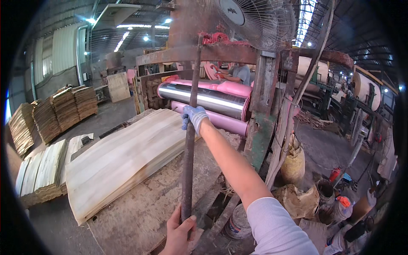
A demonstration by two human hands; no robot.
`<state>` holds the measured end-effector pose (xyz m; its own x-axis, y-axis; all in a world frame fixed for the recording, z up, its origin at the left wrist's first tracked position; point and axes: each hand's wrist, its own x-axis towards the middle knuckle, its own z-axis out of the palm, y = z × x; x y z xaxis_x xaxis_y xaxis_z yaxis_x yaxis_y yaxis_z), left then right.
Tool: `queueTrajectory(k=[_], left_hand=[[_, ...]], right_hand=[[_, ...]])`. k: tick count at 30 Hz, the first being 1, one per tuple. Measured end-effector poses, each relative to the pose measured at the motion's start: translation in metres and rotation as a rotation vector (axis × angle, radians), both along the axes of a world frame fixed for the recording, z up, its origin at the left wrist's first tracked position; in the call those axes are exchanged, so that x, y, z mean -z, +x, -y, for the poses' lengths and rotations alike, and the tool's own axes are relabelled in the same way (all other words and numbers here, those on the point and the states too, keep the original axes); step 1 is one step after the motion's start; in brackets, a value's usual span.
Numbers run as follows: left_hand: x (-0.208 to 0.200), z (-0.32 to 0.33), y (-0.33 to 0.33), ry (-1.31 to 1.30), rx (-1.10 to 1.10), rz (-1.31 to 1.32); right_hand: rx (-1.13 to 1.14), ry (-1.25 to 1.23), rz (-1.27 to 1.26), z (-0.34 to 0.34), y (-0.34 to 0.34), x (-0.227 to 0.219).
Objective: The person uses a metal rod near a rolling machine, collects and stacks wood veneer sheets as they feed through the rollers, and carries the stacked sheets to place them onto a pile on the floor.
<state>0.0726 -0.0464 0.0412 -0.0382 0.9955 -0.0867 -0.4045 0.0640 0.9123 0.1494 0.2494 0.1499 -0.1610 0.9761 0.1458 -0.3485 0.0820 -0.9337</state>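
Head view: long dark pole (188,157) stands nearly upright mid-frame, running from low centre, in front of pale sheet stack (127,155) & rollers, up twd the rusty crossbeam (165,56); can't tell if its upper end is fixed to anything. Pole's slim, straight, round, brown-grey, looks like metal w/ a worn, matte, slightly scuffed surface. R hand (194,117), in a blue-grey knit glove, is wrapped round it abt midway, fingers closed; forearm bare below a pale ribbed sleeve (278,223). L hand (182,231), no glove, grips pole's lower end, thumb & fingers curled round it. Just L of pole, the stack = thin, flat wood sheets, cream w/ faint grain bands, edges wavy & layered, lying on a rough, stained brown board (140,208). Behind R hand: smooth, mirror-bright steel roller (204,100), w/ glossy pink roller (227,124) under it; both long cylinders. Machine post (263,119) is chipped green paint over rust, boxy. Up top, round fan (257,23) w/ fine wire cage. Far L, more sheet piles (63,112), tan, ragged-edged. R side: lumpy yellowish sack (293,163), crumpled brown paper (297,199). Beyond rollers, a co-worker (241,74) in grey, partly hidden.
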Motion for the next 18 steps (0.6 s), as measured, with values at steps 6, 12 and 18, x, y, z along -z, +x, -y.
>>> queueTrajectory(k=[6,12,18], left_hand=[[0.019,0.014,-0.001,-0.003,0.040,0.003],[0.104,0.048,-0.023,-0.082,-0.027,-0.377],[0.211,0.060,-0.062,0.083,-0.062,-0.732]], right_hand=[[-0.002,0.041,-0.086,0.029,0.000,0.025],[-0.036,-0.087,-0.175,0.080,-0.018,0.105],[0.021,-0.056,-0.210,0.111,-0.007,0.149]])
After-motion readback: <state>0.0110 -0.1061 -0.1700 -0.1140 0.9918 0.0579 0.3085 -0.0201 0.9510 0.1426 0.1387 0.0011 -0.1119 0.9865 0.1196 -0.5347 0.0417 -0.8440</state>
